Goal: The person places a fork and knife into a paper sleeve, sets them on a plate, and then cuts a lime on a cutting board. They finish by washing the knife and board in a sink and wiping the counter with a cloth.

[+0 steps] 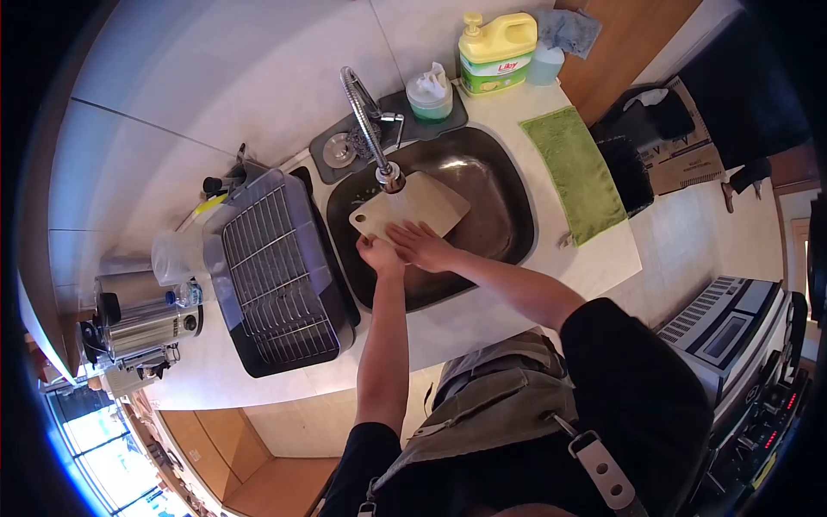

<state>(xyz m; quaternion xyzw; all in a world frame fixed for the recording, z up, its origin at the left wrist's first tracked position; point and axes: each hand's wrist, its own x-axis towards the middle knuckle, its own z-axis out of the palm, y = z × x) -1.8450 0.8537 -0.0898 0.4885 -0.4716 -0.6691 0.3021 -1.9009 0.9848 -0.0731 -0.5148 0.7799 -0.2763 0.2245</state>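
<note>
The board (428, 203) looked like pale, matt plastic. Round it the sink (510, 207) shone dark, smooth and glossy. At its eleven o'clock the tap (363, 114) gleamed, coiled bright metal. Nine o'clock, the rack (276, 258): shiny wire over dark plastic. Three o'clock, a green cloth (575, 172), rough and matt. Twelve o'clock, a glossy yellow plastic bottle (497, 47).

Wall (258, 60): large pale tiles with thin joints, from 10 to 12 o'clock. Wooden panel (637, 34): brown, at 1 o'clock, meeting the wall. Worktop (603, 258): white, running across the centre. Floor (689, 233): pale tiles, at 3 o'clock. Appliance (724, 332): silver and black, at 4 o'clock. Window (103, 439): framed panes at 8 o'clock, bright daylight. Wood surface (224, 448): brown, at 7 o'clock.
</note>
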